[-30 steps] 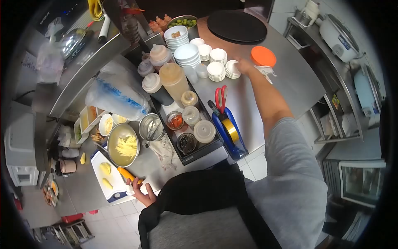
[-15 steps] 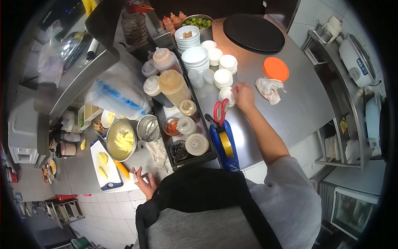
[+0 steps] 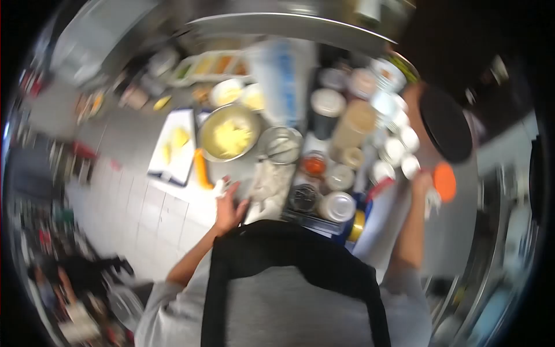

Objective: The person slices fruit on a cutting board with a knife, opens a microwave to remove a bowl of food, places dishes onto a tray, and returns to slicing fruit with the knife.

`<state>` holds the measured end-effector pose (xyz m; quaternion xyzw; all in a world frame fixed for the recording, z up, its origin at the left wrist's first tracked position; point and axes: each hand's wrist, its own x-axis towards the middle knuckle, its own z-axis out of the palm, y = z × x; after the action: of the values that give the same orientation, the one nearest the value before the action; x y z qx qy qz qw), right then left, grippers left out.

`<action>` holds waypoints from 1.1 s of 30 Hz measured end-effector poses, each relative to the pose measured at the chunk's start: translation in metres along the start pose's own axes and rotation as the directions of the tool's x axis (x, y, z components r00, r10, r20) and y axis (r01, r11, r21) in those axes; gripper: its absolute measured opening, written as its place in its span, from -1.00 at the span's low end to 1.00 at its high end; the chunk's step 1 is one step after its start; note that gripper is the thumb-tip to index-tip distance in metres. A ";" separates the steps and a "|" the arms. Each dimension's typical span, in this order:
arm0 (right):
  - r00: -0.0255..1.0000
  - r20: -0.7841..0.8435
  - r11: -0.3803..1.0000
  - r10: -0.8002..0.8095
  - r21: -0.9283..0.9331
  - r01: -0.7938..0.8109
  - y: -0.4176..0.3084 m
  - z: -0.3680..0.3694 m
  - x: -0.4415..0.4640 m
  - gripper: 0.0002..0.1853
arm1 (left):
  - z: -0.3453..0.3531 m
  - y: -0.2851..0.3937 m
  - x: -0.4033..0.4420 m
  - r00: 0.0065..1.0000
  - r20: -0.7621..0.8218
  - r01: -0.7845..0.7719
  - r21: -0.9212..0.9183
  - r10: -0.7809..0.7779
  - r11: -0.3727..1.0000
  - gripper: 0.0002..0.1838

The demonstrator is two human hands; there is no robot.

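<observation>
Blurred view: my hands are well apart. My right hand [image 3: 422, 181] is at stacked small white bowls [image 3: 410, 166] beside a round orange lid [image 3: 444, 181]; my left hand [image 3: 229, 213] nears a white object [image 3: 220, 187]. I cannot tell if either grips.

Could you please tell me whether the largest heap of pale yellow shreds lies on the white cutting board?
No, the shreds lie inside a round metal bowl beside the board.
</observation>
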<state>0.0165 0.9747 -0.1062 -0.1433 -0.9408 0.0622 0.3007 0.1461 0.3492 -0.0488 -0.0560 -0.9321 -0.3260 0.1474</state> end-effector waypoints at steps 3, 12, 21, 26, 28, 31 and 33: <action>0.974 0.206 0.968 -0.095 -0.208 0.138 0.047 0.059 0.007 -0.79 | -0.012 0.002 0.003 0.996 -0.011 -0.084 -0.029 0.084 0.996 -0.40; 0.954 -0.012 0.849 0.300 0.460 -0.260 0.004 -0.157 0.061 -0.88 | -0.070 -0.037 -0.007 0.987 -0.097 -0.135 -0.074 0.127 0.988 -0.41; 0.869 -0.292 0.717 0.399 0.690 -0.097 -0.167 -0.319 0.031 -0.76 | -0.081 -0.106 0.001 0.947 0.029 -0.311 -0.170 0.320 0.935 -0.43; 0.894 -0.232 0.742 0.384 0.654 -0.149 -0.250 -0.347 0.030 -0.83 | -0.052 -0.085 0.009 0.960 -0.028 -0.275 -0.266 0.278 0.924 -0.46; 0.933 -0.207 0.744 0.294 0.663 -0.088 -0.243 -0.335 0.033 -0.82 | -0.049 -0.066 0.014 0.967 -0.042 -0.256 -0.232 0.253 0.939 -0.47; 0.966 -0.069 0.766 0.248 0.624 -0.152 -0.242 -0.315 0.047 -0.82 | -0.035 -0.051 0.023 0.945 -0.126 -0.309 -0.055 0.301 0.949 -0.44; 0.999 -0.030 0.823 0.015 0.568 0.005 -0.223 -0.281 0.065 -0.81 | -0.027 -0.037 0.021 0.961 -0.175 -0.226 -0.043 0.215 0.973 -0.43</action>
<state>0.0783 0.7907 0.2029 -0.0510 -0.8743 0.3376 0.3451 0.1257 0.3036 -0.0437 -0.1361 -0.8935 -0.3400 0.2598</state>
